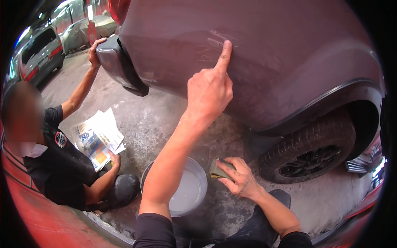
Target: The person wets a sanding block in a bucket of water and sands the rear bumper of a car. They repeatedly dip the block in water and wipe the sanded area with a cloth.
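My left hand (209,89) reaches up to the dull purple-brown rear side panel (173,45) of a vehicle. Its index finger is stretched out, the others are curled, and nothing is held. The fingertip is at a scuffed, scratched patch (216,40); I cannot tell whether it touches. Low on the right, my right hand (240,177) grips a greenish-grey sanding block (221,168) with a yellowish lower edge, away from the panel. Between my arms, partly behind my left forearm, stands a bucket (202,177) of cloudy grey water.
A co-worker in a black shirt (62,165) sits at the left, one hand on the bumper corner (113,62), the other holding newspaper sheets (99,136). At the right is the wheel (310,153). Another vehicle (39,53) is parked behind. Red bodywork (37,206) curves along the lower left.
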Tool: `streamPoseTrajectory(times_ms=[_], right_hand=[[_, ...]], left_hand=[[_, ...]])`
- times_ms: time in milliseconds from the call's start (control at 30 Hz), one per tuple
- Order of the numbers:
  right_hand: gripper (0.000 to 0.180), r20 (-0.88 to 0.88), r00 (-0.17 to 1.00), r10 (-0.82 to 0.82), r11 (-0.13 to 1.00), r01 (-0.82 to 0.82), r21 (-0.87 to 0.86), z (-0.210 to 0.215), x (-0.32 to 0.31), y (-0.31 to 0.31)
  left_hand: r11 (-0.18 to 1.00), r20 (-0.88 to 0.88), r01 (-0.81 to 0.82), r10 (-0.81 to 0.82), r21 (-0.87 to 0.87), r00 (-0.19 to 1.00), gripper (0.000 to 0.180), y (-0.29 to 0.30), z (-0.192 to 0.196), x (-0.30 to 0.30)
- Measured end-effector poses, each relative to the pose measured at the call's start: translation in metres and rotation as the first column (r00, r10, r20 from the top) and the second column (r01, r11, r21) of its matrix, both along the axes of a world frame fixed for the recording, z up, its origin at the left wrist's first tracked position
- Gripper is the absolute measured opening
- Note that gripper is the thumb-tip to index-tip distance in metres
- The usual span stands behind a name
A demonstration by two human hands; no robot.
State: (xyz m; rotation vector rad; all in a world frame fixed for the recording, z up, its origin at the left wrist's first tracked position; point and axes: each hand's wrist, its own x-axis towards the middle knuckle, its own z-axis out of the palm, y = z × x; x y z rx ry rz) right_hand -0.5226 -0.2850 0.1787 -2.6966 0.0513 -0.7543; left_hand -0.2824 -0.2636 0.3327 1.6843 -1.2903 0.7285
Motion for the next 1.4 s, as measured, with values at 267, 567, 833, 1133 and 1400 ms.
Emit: streamPoseTrajectory(times_ms=[267,567,833,1133,1400], right_hand=[[0.061,0.018,1.000,0.004,0.997,-0.005,0.071,0.000,0.001,0.005],[0.060,0.027,0.999,-0.023,0.985,0.018,0.169,-0.011,-0.009,0.008],[0.060,0.018,0.999,-0.029,0.981,0.025,0.192,-0.010,-0.013,0.009],[0.059,0.039,0.999,-0.021,0.977,0.012,0.214,-0.014,-0.016,0.008],[0.059,0.011,0.999,-0.036,0.969,0.032,0.246,-0.017,-0.018,0.008]], left_hand=[[0.244,-0.402,0.519,-0.890,-0.819,-0.216,0.059,0.016,-0.010,0.019],[-0.128,-0.106,0.335,-0.795,-0.934,-0.597,0.052,0.009,-0.030,0.023],[-0.035,-0.166,0.409,-0.880,-0.912,-0.445,0.054,0.008,-0.027,0.019],[0.469,-0.469,0.547,-0.870,-0.694,0.151,0.074,0.000,-0.016,0.013],[0.678,-0.534,0.571,-0.727,-0.462,0.431,0.078,-0.002,-0.015,-0.003]])
